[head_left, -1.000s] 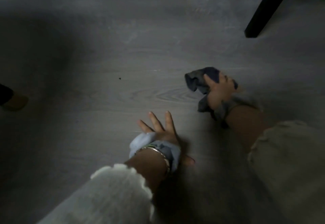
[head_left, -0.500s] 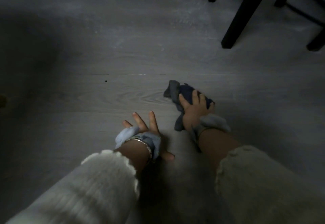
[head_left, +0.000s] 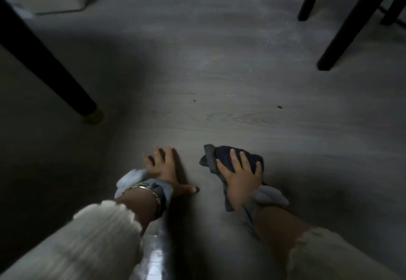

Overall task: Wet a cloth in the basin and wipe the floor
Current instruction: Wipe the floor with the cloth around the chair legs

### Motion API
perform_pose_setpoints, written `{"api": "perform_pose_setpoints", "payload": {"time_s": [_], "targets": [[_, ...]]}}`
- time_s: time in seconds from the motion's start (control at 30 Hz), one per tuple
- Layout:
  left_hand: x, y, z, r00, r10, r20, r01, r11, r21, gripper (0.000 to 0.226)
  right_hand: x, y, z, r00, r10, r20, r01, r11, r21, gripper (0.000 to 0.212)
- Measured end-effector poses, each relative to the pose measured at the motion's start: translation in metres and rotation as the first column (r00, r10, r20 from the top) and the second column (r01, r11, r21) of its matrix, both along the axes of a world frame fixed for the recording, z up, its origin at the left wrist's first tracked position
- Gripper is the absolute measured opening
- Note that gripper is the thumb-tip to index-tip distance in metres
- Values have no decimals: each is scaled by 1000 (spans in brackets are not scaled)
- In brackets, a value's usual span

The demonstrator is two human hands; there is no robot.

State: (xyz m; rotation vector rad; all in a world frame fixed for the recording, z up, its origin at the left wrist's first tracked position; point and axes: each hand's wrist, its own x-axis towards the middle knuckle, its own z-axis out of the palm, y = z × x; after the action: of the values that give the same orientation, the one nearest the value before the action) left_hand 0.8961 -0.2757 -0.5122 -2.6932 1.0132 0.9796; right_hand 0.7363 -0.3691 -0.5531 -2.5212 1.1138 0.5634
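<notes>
The right hand (head_left: 241, 179) is the working grip: palm down, fingers spread and curled over a bunched dark cloth (head_left: 230, 158), pressing it against the floor (head_left: 219, 59). The cloth is wadded, not spread flat; part of it trails back under the wrist. The left hand (head_left: 163, 167) holds nothing. It lies flat on the floor with fingers splayed, just beside the cloth hand, and appears to serve as a brace. Both wrists carry a pale blue band, and the left wrist also carries a bracelet (head_left: 153, 194). Cream ribbed sleeves cover both forearms.

Outward from the hands, grey wood-grain floor extends ahead. Two small dark specks (head_left: 279, 107) lie on it, well apart from the cloth. A dark furniture leg (head_left: 66, 86) stands to the left; further dark chair legs (head_left: 342, 37) stand at upper right.

Task status, as a judgement: the wiping stage is under way. A glossy streak near the lower edge suggests wetness, but wiped and unwiped areas cannot be told apart in this light. The floor ahead, including the specks, probably remains to be covered. No basin is in view.

No brand, label or legible writing is visible.
</notes>
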Motion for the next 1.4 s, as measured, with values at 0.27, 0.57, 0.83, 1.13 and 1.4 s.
{"api": "perform_pose_setpoints", "payload": {"time_s": [0.27,0.57,0.83,1.13,1.4], "targets": [[39,36,-37,982,173,-82,-159,976,152,144,111,25,0,995,88,42,-87,996,-18,56],[44,33,-58,990,-68,127,46,984,171,117,204,23,-5,962,267,65,-270,961,54,57],[45,51,-22,991,-122,47,116,987,113,119,165,42,7,953,303,-14,-299,945,130,78],[28,169,1,988,-90,-125,115,971,210,136,81,165,-5,958,236,163,-224,971,-88,48],[18,194,1,989,-127,-76,141,966,217,135,68,203,-20,894,403,194,-375,912,-164,41]]}}
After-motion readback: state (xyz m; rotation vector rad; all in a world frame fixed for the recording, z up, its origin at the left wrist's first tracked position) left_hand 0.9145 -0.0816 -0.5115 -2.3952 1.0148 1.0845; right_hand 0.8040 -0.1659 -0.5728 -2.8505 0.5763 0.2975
